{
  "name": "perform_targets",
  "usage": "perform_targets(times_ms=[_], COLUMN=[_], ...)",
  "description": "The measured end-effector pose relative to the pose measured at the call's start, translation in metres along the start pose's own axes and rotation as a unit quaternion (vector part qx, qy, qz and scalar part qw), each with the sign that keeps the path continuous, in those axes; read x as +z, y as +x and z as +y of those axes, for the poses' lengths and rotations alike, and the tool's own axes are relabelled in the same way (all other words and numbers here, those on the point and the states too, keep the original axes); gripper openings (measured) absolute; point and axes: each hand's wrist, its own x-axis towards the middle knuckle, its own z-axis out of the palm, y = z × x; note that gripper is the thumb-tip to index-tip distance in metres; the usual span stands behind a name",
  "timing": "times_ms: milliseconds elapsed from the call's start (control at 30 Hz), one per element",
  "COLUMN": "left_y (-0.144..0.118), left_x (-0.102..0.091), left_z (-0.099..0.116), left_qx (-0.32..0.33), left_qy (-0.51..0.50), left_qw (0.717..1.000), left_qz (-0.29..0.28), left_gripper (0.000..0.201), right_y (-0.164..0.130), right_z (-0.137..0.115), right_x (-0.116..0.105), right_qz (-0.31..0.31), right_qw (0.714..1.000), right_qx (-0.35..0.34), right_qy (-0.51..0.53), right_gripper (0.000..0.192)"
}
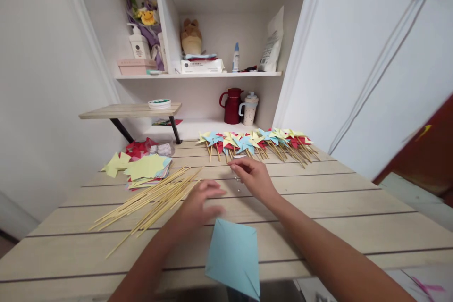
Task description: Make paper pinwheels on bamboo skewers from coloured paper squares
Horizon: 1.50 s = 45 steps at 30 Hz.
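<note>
The right hand [253, 177] reaches forward over the table [354, 198], palm down, its thumb and forefinger drawn close together in a narrow grip at something very small; what sits between the fingertips is too small to tell. A few tiny pale dots, perhaps pins [238, 184], lie on the table just beside this hand.

The left hand [201, 203] is blurred, held low over the table with its fingers spread in a wide grip, holding nothing. Its fingertips are near the closest ends of a loose heap of thin wooden sticks [152, 200], which fan out to the left across the boards.

Nearest the person, between the two forearms, a light blue folded paper [233, 255] lies flat at the table's front edge, shaped like a kite with a point hanging over the edge.

Left of the sticks sits a stack of cut paper squares [146, 170], mostly yellow, with red ones behind.

Along the far edge of the table lies a row of finished pinwheels [255, 141] in yellow, blue and red, their sticks pointing toward the person.

Behind the table, white shelves [198, 74] hold a dark red jug [231, 106], a pale mug with a lid [249, 108], a soft toy [191, 37] and a pump bottle [138, 45].
</note>
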Motion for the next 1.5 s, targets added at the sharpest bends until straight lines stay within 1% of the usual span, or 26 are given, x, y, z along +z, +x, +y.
perform_targets(times_ms=[33, 67, 100, 133, 200, 300, 367, 433, 500, 567, 667, 733, 767, 833, 867, 900, 933, 1000, 1033, 1067, 1133, 1200, 1233, 1333, 1400, 1500], left_y=[-0.007, -0.013, -0.018, -0.021, -0.024, -0.021, -0.019, -0.017, -0.016, -0.016, -0.017, -0.017, -0.018, -0.018, -0.019, -0.019, -0.018, -0.016, -0.014, -0.012, -0.005, 0.005, 0.011, 0.031, 0.043, 0.052], left_x=[0.005, 0.010, 0.014, 0.019, 0.024, 0.023, 0.020, 0.016, 0.014, 0.012, 0.008, 0.003, 0.002, -0.001, -0.001, -0.001, 0.000, 0.003, 0.004, 0.005, 0.007, 0.007, 0.007, 0.008, 0.008, 0.012], left_z=[0.001, 0.001, 0.002, 0.003, 0.004, 0.004, 0.001, -0.005, -0.012, -0.015, -0.015, -0.012, -0.011, -0.008, -0.008, -0.007, -0.006, -0.004, -0.003, -0.001, 0.001, 0.002, 0.001, -0.005, -0.008, -0.010], left_qx=[-0.004, -0.004, -0.005, -0.011, -0.025, -0.044, -0.056, -0.062, -0.067, -0.091, -0.129, -0.132, -0.131, -0.129, -0.130, -0.133, -0.137, -0.144, -0.144, -0.143, -0.139, -0.136, -0.134, -0.136, -0.130, -0.080], left_qy=[0.047, 0.090, 0.125, 0.149, 0.172, 0.155, 0.140, 0.118, 0.065, -0.003, -0.090, -0.134, -0.148, -0.168, -0.176, -0.186, -0.198, -0.223, -0.235, -0.247, -0.282, -0.344, -0.383, -0.480, -0.510, -0.534], left_qw=[0.998, 0.993, 0.987, 0.984, 0.980, 0.984, 0.988, 0.991, 0.992, 0.987, 0.963, 0.939, 0.929, 0.916, 0.914, 0.915, 0.915, 0.917, 0.918, 0.918, 0.915, 0.900, 0.887, 0.850, 0.839, 0.835], left_qz=[-0.048, -0.079, -0.100, -0.101, -0.101, -0.077, -0.033, 0.027, 0.083, 0.132, 0.220, 0.287, 0.313, 0.341, 0.341, 0.333, 0.322, 0.298, 0.286, 0.275, 0.254, 0.232, 0.220, 0.169, 0.137, 0.103], left_gripper=[0.050, 0.062, 0.070, 0.068, 0.052, 0.028, 0.020, 0.016, 0.013, 0.009, 0.013, 0.019, 0.021, 0.024, 0.025, 0.025, 0.026, 0.029, 0.031, 0.036, 0.051, 0.062, 0.063, 0.050, 0.051, 0.064], right_y=[0.000, 0.000, 0.000, 0.000, 0.001, 0.004, 0.007, 0.010, 0.013, 0.014, 0.010, 0.005, 0.002, -0.004, -0.007, -0.009, -0.011, -0.012, -0.011, -0.010, -0.005, 0.000, 0.003, 0.009, 0.011, 0.013], right_z=[-0.002, -0.003, -0.004, -0.004, -0.004, 0.000, 0.004, 0.008, 0.010, 0.010, 0.004, -0.001, -0.004, -0.009, -0.011, -0.013, -0.014, -0.018, -0.019, -0.021, -0.022, -0.022, -0.022, -0.018, -0.014, -0.007], right_x=[0.000, -0.001, -0.001, -0.001, -0.001, -0.004, -0.007, -0.012, -0.018, -0.021, -0.021, -0.017, -0.013, -0.004, 0.001, 0.007, 0.011, 0.018, 0.019, 0.020, 0.016, 0.010, 0.006, -0.004, -0.009, -0.010], right_qz=[0.003, 0.003, 0.002, -0.001, -0.011, -0.024, -0.020, -0.006, 0.010, 0.005, -0.053, -0.105, -0.128, -0.173, -0.188, -0.196, -0.193, -0.182, -0.175, -0.164, -0.125, -0.074, -0.052, -0.008, 0.017, 0.056], right_qw=[1.000, 1.000, 1.000, 0.999, 0.999, 0.999, 0.998, 0.996, 0.994, 0.989, 0.981, 0.975, 0.972, 0.961, 0.957, 0.955, 0.957, 0.956, 0.953, 0.950, 0.944, 0.943, 0.941, 0.934, 0.934, 0.944], right_qx=[0.004, 0.008, 0.014, 0.019, 0.027, 0.033, 0.045, 0.065, 0.089, 0.116, 0.144, 0.149, 0.149, 0.152, 0.151, 0.145, 0.138, 0.140, 0.150, 0.161, 0.176, 0.179, 0.179, 0.180, 0.177, 0.172], right_qy=[0.008, 0.014, 0.021, 0.026, 0.031, 0.031, 0.039, 0.054, 0.068, 0.091, 0.120, 0.124, 0.127, 0.153, 0.163, 0.168, 0.168, 0.181, 0.195, 0.213, 0.248, 0.271, 0.283, 0.309, 0.310, 0.277], right_gripper=[0.018, 0.019, 0.020, 0.021, 0.022, 0.023, 0.023, 0.025, 0.027, 0.030, 0.033, 0.036, 0.040, 0.058, 0.067, 0.070, 0.065, 0.040, 0.031, 0.028, 0.029, 0.029, 0.030, 0.031, 0.031, 0.033])
